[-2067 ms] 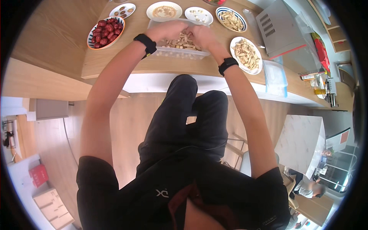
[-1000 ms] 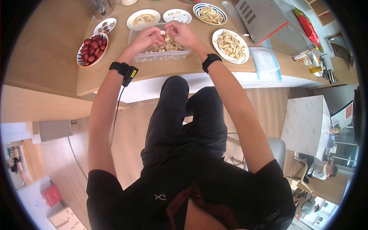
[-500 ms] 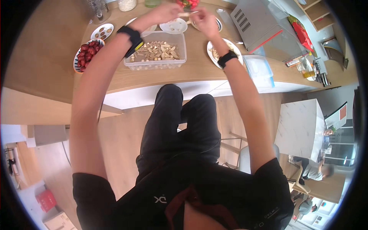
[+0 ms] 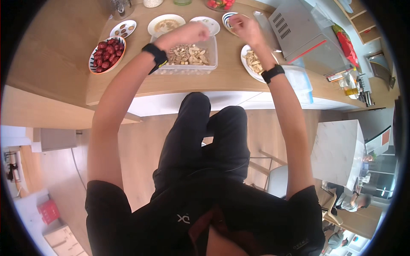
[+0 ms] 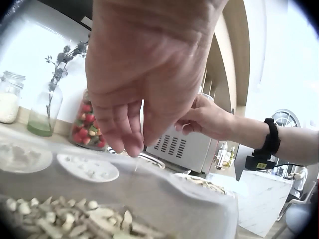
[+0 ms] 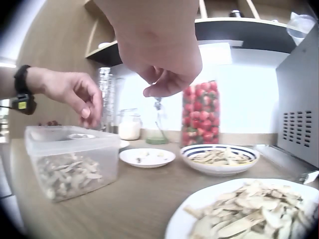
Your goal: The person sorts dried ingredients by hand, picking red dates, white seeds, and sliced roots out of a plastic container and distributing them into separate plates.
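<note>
My left hand (image 4: 194, 33) hangs above the back of a clear plastic tub (image 4: 214, 53) that holds pale dried pieces (image 4: 190, 56). Its fingers bend loosely downward in the left wrist view, with nothing visible between them. My right hand (image 4: 248, 30) is in the air to the right, near the blue-rimmed plate (image 6: 219, 169) of slices and behind the white plate (image 6: 182, 219) heaped with pale slices. In the right wrist view its fingers are loosely curled, and no item shows in them. The two hands are apart.
Red dates (image 4: 107, 54) fill a bowl at left, beside a small plate of brown discs (image 4: 124, 29). Behind the tub stand a plate of grains (image 4: 166, 24) and a white plate (image 6: 147, 157). A jar of red items (image 6: 200, 112) and a grey appliance (image 4: 294, 32) stand farther right.
Both hands left the tub's contents and rose together beyond its back edge with a pale piece between them. They have since separated, the right hand moving right and the left hand lower over the tub.
</note>
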`<state>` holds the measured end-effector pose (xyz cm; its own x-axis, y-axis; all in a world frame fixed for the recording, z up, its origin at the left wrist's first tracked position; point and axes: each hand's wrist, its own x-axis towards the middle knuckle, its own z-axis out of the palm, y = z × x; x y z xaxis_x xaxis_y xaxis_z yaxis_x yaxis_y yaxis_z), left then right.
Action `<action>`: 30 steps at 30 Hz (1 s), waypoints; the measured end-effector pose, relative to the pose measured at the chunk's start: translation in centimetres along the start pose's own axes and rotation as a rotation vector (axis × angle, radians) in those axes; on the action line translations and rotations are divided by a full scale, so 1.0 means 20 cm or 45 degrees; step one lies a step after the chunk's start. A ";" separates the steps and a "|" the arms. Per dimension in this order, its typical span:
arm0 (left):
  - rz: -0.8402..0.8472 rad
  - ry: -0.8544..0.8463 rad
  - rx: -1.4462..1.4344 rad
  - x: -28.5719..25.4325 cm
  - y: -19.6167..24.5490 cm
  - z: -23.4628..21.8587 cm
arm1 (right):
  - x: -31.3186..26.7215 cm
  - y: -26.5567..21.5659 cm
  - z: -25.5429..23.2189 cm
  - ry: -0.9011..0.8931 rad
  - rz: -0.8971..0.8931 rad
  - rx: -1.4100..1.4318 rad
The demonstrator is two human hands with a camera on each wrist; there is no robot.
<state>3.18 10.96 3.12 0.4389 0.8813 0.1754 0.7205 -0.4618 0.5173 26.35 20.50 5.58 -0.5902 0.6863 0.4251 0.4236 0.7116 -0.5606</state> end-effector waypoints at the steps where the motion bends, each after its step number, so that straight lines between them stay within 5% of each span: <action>1: -0.006 -0.020 0.003 -0.09 0.01 0.03 | -0.04 -0.06 0.07 -0.120 -0.129 -0.044; 4: -0.222 -0.156 0.138 -0.25 -0.03 0.14 | -0.09 -0.20 0.28 -0.627 -0.394 -0.365; 7: -0.087 0.096 0.141 -0.32 -0.11 0.25 | -0.17 -0.19 0.47 -0.648 -0.557 -0.555; 10: -0.128 0.272 0.097 -0.35 -0.10 0.27 | -0.16 -0.24 0.48 -0.784 -0.456 -0.773; 14: -0.230 0.215 0.085 -0.34 -0.04 0.23 | -0.15 -0.24 0.45 -0.815 -0.364 -0.615; 17: -0.196 0.209 0.093 -0.33 -0.09 0.25 | -0.15 -0.18 0.46 -0.624 -0.366 -0.089; 23: -0.252 0.314 -0.059 -0.32 -0.10 0.24 | -0.13 -0.16 0.47 -0.575 -0.012 0.306; 30: -0.416 0.411 -0.091 -0.32 -0.08 0.23 | -0.16 -0.17 0.46 -0.465 0.056 0.340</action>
<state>1.59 5.55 -2.67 -0.0027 0.9709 0.2396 0.7496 -0.1566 0.6432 20.51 14.40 -0.37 -0.7995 0.5829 0.1449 0.2899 0.5858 -0.7568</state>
